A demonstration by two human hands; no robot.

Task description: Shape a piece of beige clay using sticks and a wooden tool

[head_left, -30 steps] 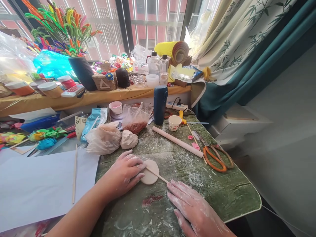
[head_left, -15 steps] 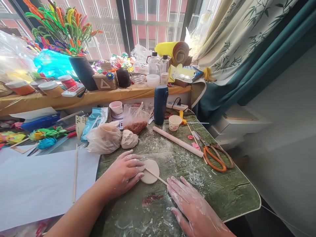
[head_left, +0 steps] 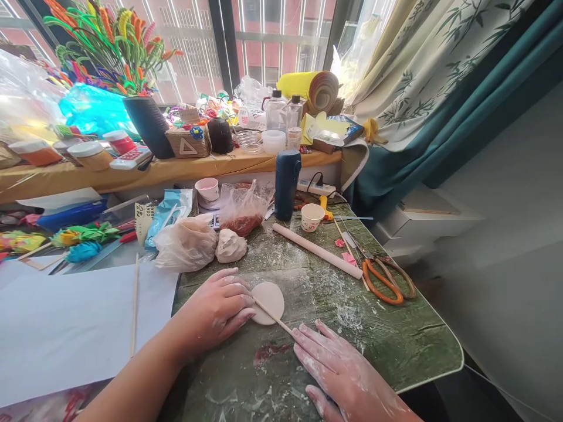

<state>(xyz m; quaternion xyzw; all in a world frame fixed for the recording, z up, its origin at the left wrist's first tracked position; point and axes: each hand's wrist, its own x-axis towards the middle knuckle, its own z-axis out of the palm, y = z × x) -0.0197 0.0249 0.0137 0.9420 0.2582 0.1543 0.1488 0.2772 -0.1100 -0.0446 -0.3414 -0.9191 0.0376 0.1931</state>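
A thin wooden stick (head_left: 273, 316) lies slantwise across a flat round disc of pale dough (head_left: 269, 296) on the table. My left hand (head_left: 226, 303) rests palm down at the disc's left edge, its fingers stretched over the stick's upper end. White powder coats my right hand (head_left: 332, 366), which lies flat with fingers extended; its fingertips cover the stick's lower end. Both palms face the tabletop and are hidden. Beyond my left hand sits a lump of pale dough (head_left: 231, 246), beside a plastic bag (head_left: 187, 243).
A pale rolling pin (head_left: 317, 251) and orange-handled scissors (head_left: 387, 280) lie to the right. Behind them stand a dark blue bottle (head_left: 287, 186) and a paper cup (head_left: 312, 217). White paper (head_left: 79, 328) covers the left side. The crowded windowsill (head_left: 176, 171) runs along the back.
My right hand has slid slightly left and toward me. The stick has shifted a little the same way across the disc. My left hand has barely moved.
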